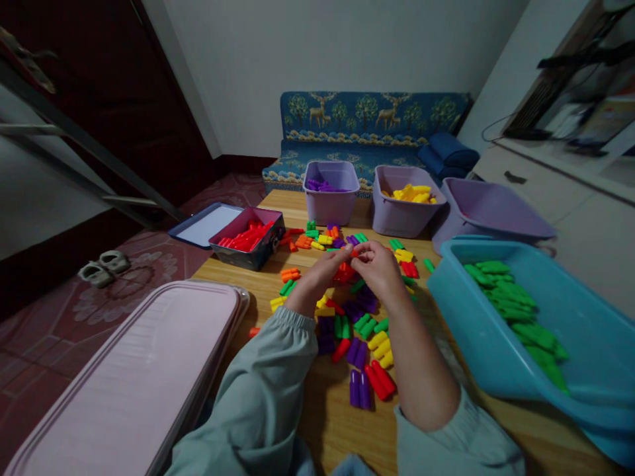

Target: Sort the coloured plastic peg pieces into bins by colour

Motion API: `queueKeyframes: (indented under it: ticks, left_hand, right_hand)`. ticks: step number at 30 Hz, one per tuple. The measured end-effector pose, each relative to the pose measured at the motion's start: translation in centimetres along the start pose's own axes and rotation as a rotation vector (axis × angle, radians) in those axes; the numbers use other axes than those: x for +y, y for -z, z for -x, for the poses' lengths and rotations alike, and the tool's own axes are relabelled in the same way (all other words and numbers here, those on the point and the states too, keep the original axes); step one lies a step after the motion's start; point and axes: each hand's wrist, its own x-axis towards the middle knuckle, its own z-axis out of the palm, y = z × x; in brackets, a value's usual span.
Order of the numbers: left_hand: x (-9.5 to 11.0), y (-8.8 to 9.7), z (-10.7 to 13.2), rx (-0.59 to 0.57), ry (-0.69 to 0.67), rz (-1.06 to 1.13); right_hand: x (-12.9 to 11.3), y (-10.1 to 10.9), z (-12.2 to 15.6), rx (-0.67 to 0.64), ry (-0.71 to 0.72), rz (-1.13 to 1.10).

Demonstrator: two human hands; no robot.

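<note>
My left hand [320,272] and my right hand [380,268] meet over the middle of the wooden table. Their fingertips are pinched together around a small red plastic piece [354,253], partly hidden by the fingers. More red pieces [343,272] show just under the hands; whether these are held or lie on the table I cannot tell. Around and below the hands lie loose capsule-shaped pieces, many side by side in pairs: purple pieces [360,389], red pieces [380,379], yellow pieces [381,348], green pieces [365,325] and orange pieces [290,274].
Red pieces fill an open tin box [238,256] at left. Behind stand lilac bins with purple pieces [331,207] and yellow pieces [403,218], plus another lilac bin [489,211]. A blue tub [461,317] at right holds green pieces. Pink lids [143,370] lie left.
</note>
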Motion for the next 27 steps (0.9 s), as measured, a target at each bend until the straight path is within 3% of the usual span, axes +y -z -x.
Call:
queueKeyframes:
  ticks: [5,13,18,27]
  left_hand:
    - [0.5,-0.4,0.6,0.117,-0.026,-0.135]
    - [0.4,0.3,0.2,0.183,-0.073,-0.167]
    - [0.4,0.6,0.1,0.173,-0.083,-0.141]
    - [0.6,0.0,0.1,0.268,-0.16,-0.016]
  right_hand:
    - [-0.2,0.3,-0.1,0.052,-0.017,-0.001]
    - [-0.9,0.3,0.5,-0.156,0.02,-0.166]
    - [-1.4,0.2,0.6,-0.111,0.036,-0.085]
    - [-1.7,-0.3,0.8,-0.028,0.011,0.029]
